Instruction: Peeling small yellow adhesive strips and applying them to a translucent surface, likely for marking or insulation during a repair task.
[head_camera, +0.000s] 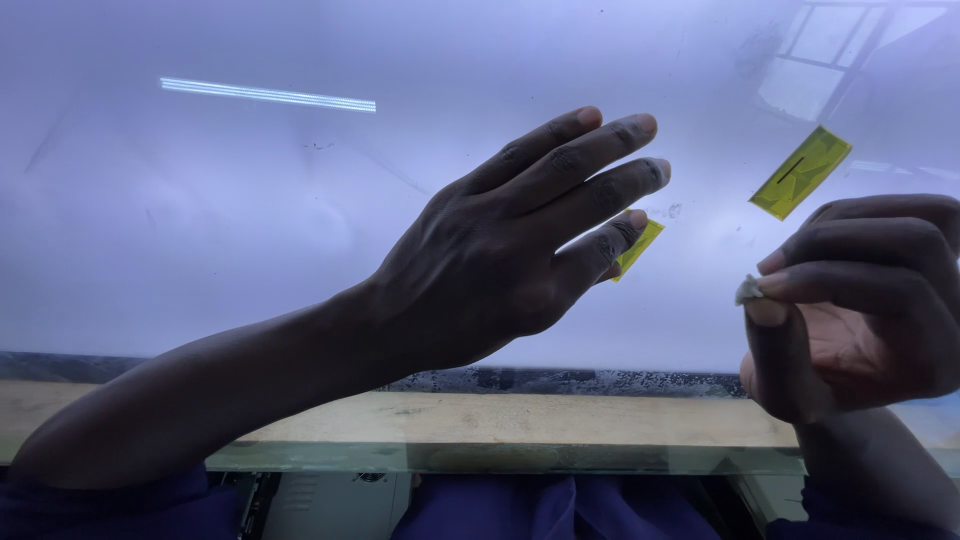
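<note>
My left hand (510, 245) reaches across a large glossy white panel (250, 230), fingers stretched out and close together, palm toward the surface. Its fingertips lie over a small yellow sticker (640, 247) on the panel, which is partly hidden by them. A second yellow rectangular sticker (801, 172) with a dark line on it sits on the panel further right. My right hand (855, 305) is curled at the right edge, thumb and forefinger pinching a tiny pale scrap (748, 290).
The panel's lower edge has a dark speckled strip (560, 381), with a pale wooden ledge (500, 418) below it. Reflections of a light bar (268, 95) and a window (830, 50) show on the glossy surface. Blue sleeves show along the bottom.
</note>
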